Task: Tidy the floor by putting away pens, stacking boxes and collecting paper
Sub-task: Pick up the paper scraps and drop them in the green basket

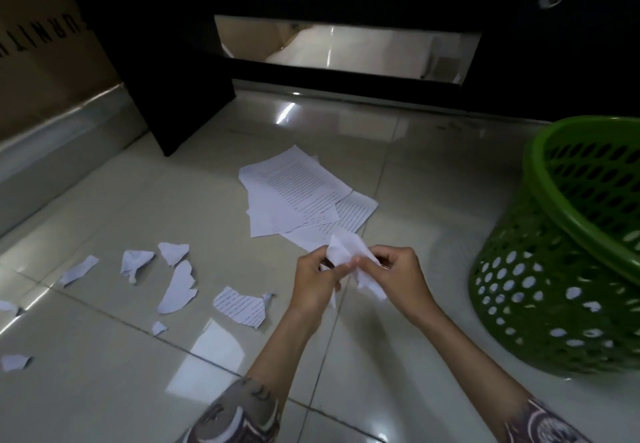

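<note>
Both hands meet over the tiled floor [104, 207], and between them sits a crumpled wad of white paper [346, 252]. The left hand [315, 283] has its grip closed on the wad's near-left side, thumb and fingers pinched tight; the right hand [398, 273] has its grip closed on the right side, where a loose tail of the paper hangs down below the fingers. The wad is creased and folded in on itself, plain white with no print showing (its far edge overlaps the view of the sheets behind).

Taking the green basket [568, 307] as the landmark: it stands on the floor, a perforated plastic one with an oval rim, tilted in the wide view. The held wad is just left of it, apart from it. Farther left and beyond the hands lies a loose stack of printed sheets [294, 193], flat on the tiles, fanned unevenly, lines of text visible on the top pages. Well left of the basket, torn scraps [178, 286] are scattered over the floor: curved and jagged pieces, mostly blank white, one lined scrap [240, 307] showing rows of print nearest the left hand. Beyond the sheets stands dark furniture [173, 79], with a cardboard box [41, 44] at far left.
</note>
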`<state>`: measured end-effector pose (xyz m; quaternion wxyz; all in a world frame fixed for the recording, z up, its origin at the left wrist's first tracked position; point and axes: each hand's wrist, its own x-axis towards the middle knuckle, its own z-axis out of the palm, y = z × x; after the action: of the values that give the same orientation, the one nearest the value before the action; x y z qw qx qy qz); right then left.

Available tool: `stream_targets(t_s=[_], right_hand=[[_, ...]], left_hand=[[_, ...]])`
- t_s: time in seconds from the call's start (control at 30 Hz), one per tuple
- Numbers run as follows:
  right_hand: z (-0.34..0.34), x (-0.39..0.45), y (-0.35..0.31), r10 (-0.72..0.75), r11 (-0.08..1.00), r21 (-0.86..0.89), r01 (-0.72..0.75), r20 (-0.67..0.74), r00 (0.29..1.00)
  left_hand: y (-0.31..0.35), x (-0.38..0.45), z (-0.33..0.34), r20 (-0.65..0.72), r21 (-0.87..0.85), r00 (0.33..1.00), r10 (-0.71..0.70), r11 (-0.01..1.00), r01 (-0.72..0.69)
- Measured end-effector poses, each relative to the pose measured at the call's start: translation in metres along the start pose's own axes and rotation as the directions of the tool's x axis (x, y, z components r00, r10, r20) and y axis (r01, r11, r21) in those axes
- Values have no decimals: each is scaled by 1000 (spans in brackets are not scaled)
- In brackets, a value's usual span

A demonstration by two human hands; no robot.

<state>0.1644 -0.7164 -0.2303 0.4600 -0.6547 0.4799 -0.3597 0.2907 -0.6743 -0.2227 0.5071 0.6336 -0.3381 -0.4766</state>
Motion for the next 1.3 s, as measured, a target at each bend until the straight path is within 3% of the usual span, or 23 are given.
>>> stream_targets(t_s=[0.13, 0.37, 0.57, 0.83, 0.97, 1.1, 1.3], right_hand=[[-35, -7, -40, -53, 998, -31, 48, -204, 978], [-126, -27, -117, -269, 961, -185, 205, -463, 844], [-202, -37, -131, -283, 951, -278, 136, -607, 743], [-257, -41, -79, -127, 918, -361, -165, -661, 739], [-267, -43, -69, -36, 897, -356, -262, -648, 760], [-268, -43, -68, 54, 902, -292, -318, -656, 753], [-254, -40, -81, 17, 920, -281, -272, -667, 745]], left_hand=[[47, -4, 29, 98, 7, 994, 52, 999, -53], [146, -24, 98, 353, -62, 907, 229, 973, -222], [188, -30, 176, 500, -23, 831, 243, 963, -268], [178, -36, 248, 639, 240, 763, 96, 918, -316], [177, -35, 247, 687, 244, 726, 34, 930, -275], [183, -32, 235, 664, 207, 742, 93, 931, -302], [190, -33, 209, 585, 109, 771, 253, 917, -384]])
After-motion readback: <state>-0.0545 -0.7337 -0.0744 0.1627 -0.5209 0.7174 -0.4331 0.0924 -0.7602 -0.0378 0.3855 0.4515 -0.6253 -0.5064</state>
